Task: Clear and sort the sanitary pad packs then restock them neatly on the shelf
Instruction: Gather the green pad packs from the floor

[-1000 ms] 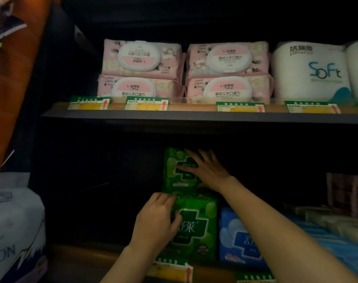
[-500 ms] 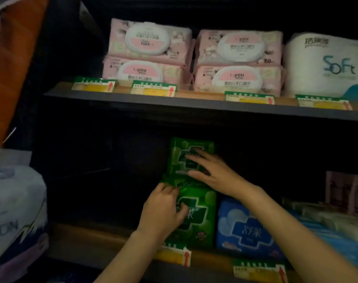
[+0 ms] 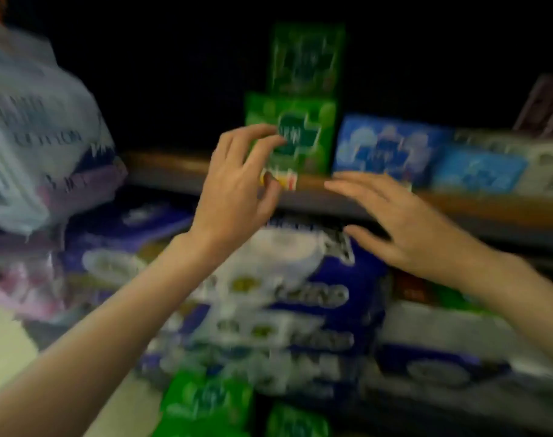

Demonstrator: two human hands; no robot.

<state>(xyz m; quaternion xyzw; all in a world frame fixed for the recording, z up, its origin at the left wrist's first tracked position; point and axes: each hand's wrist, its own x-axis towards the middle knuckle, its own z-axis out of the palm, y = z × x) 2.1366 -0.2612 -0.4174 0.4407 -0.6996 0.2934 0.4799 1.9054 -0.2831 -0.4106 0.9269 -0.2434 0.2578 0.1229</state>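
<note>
Green pad packs [image 3: 295,134] stand stacked, blurred, on the shelf [image 3: 161,167]; both hands' grips, left [image 3: 237,190] and right [image 3: 404,228], are apart, empty.

Single head view, close, facing forward-down at shelf [image 3: 458,203]; motion-blurred.

Motion blur leaves no text readable: the print on the green pack [image 3: 295,130] just beyond the left fingers [image 3: 256,134] is only smeared shapes.

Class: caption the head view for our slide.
Both open hands, left hand and right hand, hover before stacked green sanitary pad packs on shelf.
</note>
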